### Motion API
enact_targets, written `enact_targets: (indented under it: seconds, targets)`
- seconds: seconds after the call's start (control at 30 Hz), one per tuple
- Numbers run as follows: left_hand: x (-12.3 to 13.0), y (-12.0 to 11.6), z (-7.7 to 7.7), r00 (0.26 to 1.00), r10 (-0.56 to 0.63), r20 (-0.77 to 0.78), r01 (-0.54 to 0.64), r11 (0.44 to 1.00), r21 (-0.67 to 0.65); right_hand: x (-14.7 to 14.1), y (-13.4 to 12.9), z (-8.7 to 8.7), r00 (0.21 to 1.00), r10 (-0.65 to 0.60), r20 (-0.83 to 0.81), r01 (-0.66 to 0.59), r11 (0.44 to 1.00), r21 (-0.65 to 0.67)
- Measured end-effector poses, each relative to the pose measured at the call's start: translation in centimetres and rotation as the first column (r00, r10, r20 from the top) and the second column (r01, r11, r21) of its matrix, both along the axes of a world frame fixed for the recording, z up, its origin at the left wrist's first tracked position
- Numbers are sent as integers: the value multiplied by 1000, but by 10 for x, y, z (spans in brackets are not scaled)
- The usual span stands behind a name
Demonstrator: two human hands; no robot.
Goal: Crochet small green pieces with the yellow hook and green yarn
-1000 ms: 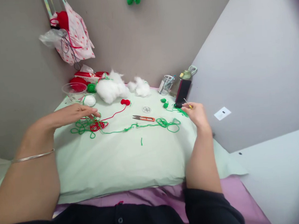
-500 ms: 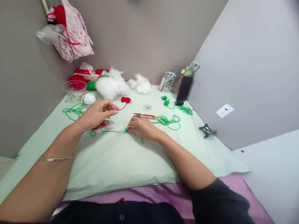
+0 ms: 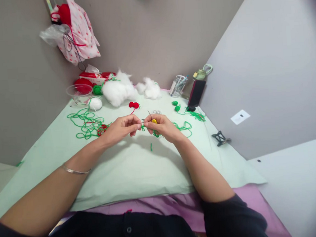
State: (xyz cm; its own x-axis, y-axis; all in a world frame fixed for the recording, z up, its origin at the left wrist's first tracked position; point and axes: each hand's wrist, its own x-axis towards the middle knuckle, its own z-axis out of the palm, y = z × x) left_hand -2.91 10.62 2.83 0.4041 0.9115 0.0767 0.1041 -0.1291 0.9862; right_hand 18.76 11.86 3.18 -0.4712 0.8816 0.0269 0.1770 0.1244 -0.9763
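My left hand point(image 3: 124, 127) is closed in a pinch at the middle of the cushion, its fingertips on green yarn point(image 3: 142, 128). Close beside it, almost touching, my right hand point(image 3: 161, 127) grips a crochet hook point(image 3: 154, 121) with a yellow handle, its thin metal end pointing up. More green yarn hangs beneath the right fingers. The thread snips are mostly hidden behind my hands. A small red crocheted piece point(image 3: 134, 105) lies just beyond them. Loops of green yarn point(image 3: 86, 125) spread at the left, with a red tangle point(image 3: 101, 129) by my left wrist.
White stuffing point(image 3: 118, 90) lies at the back near a clear tub point(image 3: 78, 97) and a tissue box point(image 3: 91, 78). At the back right stand a clear cup point(image 3: 177, 86), a phone point(image 3: 196, 93) and a bottle. A black clip point(image 3: 220, 138) lies at the right edge.
My left hand has moved right and down from the red yarn to meet my right hand. The right hand has risen slightly, with the hook now pointing upward. Green loops at the left are more spread.
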Motion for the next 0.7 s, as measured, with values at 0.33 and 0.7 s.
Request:
enact_targets:
  seconds: [0.33, 0.7]
  targets:
    - [9, -3, -7, 978, 113, 174, -107, 993, -44, -4, -1, 1, 986, -68, -151, 61, 997, -50]
    - [10, -2, -5, 933, 220, 284, -216, 975, -48, -3, -5, 6, 996, -83, -31, 83, 997, 7]
